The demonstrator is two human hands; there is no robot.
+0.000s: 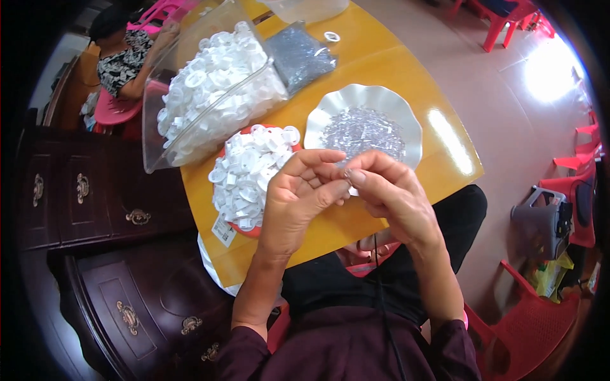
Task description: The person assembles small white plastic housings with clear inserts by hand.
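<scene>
My left hand [304, 193] and my right hand [395, 198] meet over the near part of the table. Thumb and fingers of each are pinched, tips almost touching. Between them is something tiny and shiny, too small to make out. Just beyond my hands sits a white scalloped plate [406, 113] that holds many small clear pieces [363, 130]. Left of my left hand, white round plastic parts [244, 174] are heaped in a red container [250, 232], mostly hidden under them.
A big clear bin [151, 124] full of similar white parts stands at the table's left. Behind the plate lie a bag of clear pieces [298, 57] and a white ring [332, 37]. A person [127, 60] sits far left. Dark drawers [108, 197] flank the yellow table [438, 146].
</scene>
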